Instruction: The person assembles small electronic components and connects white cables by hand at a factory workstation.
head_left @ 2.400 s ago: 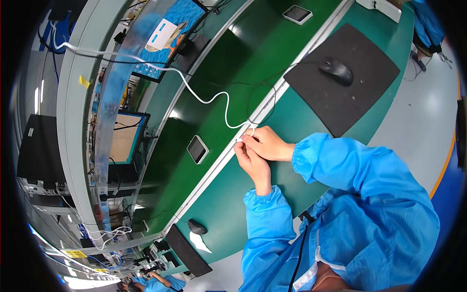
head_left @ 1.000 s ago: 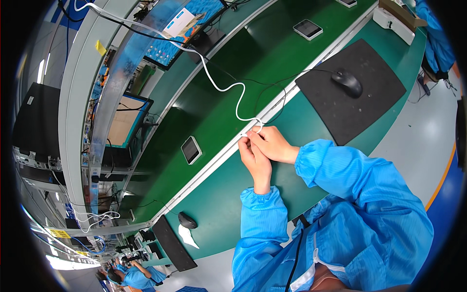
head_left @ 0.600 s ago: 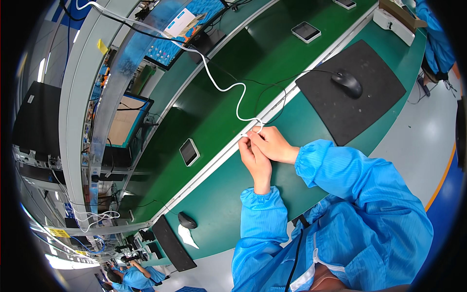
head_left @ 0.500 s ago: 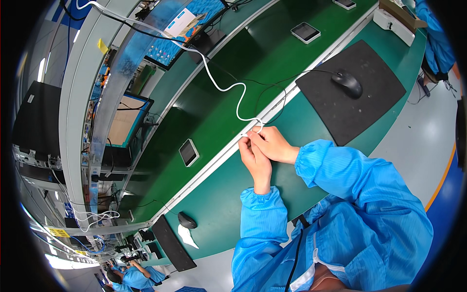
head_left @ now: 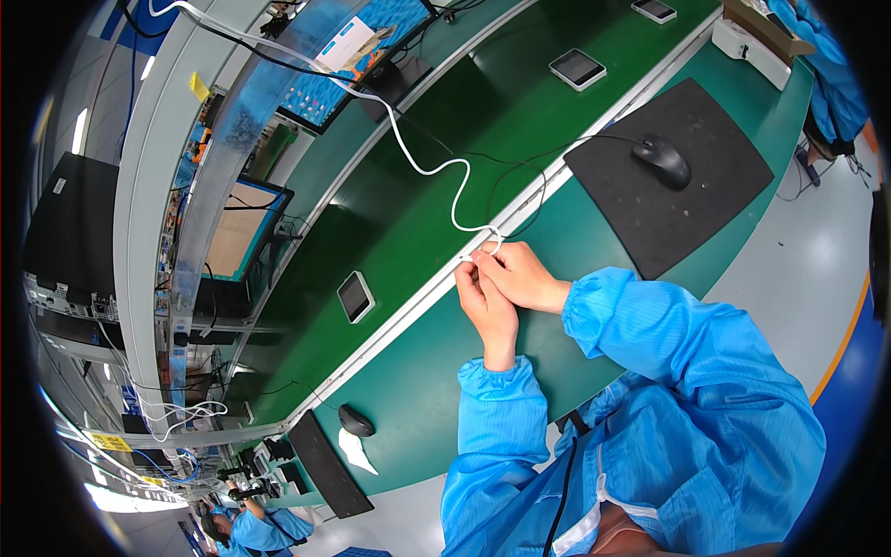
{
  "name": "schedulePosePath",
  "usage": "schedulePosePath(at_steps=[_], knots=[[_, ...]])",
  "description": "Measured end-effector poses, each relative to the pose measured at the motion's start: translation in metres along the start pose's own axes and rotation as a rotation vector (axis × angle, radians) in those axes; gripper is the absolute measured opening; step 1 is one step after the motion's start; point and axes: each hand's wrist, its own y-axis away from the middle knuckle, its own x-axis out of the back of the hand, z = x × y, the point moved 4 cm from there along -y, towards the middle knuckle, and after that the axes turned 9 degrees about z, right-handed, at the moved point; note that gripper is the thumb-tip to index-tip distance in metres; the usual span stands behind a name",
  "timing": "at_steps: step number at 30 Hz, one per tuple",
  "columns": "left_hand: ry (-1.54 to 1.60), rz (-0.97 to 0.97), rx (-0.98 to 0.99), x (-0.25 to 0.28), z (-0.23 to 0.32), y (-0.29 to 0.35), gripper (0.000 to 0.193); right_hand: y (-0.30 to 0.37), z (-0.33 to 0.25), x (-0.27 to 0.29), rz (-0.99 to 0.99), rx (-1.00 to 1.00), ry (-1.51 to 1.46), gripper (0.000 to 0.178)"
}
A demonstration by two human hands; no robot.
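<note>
Both my hands meet over the bench's near edge, beside the white rail. Between thumb and fingers, my right hand (head_left: 527, 277) pinches the end of a white cable (head_left: 457, 197). Close against it, my left hand (head_left: 490, 316) has its fingers closed at the same cable end. The plug itself is mostly covered by the fingertips. From my hands the cable loops up across the green conveyor belt (head_left: 418, 243) toward the screens. A small white device with a dark screen (head_left: 355, 297) lies on the belt, left of my hands.
A black mouse (head_left: 663, 161) rests on a black mat (head_left: 733, 153) to the right. More white devices (head_left: 577, 69) lie farther along the belt. Another mouse (head_left: 356, 420) and a dark mat (head_left: 327, 464) are at left. Monitors (head_left: 249, 232) stand beyond. A co-worker's blue sleeve (head_left: 831, 70) shows far right.
The white devices on the belt have shifted slightly toward the lower left. At the lower left, a distant person has moved. My hands and the cable hold the same position.
</note>
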Motion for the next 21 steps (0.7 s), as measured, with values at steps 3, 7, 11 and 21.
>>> schedulePosePath(at_steps=[3,7,11,21], knots=[[0.018,0.003,0.004,0.0001,0.0010,0.0005,0.021,0.0005,0.0003,-0.0010,-0.001,0.000,0.006,0.032],[0.002,0.003,-0.005,0.0000,-0.0003,-0.0003,0.021,-0.0008,0.0029,-0.0011,-0.002,-0.012,-0.015,0.033],[-0.016,-0.001,-0.008,0.0004,-0.0008,-0.0005,0.021,-0.0007,0.0024,-0.0004,0.002,-0.001,0.002,0.033],[-0.031,0.003,-0.014,0.0018,-0.0012,-0.0003,0.022,0.0001,0.0006,-0.0009,0.000,0.017,0.007,0.034]])
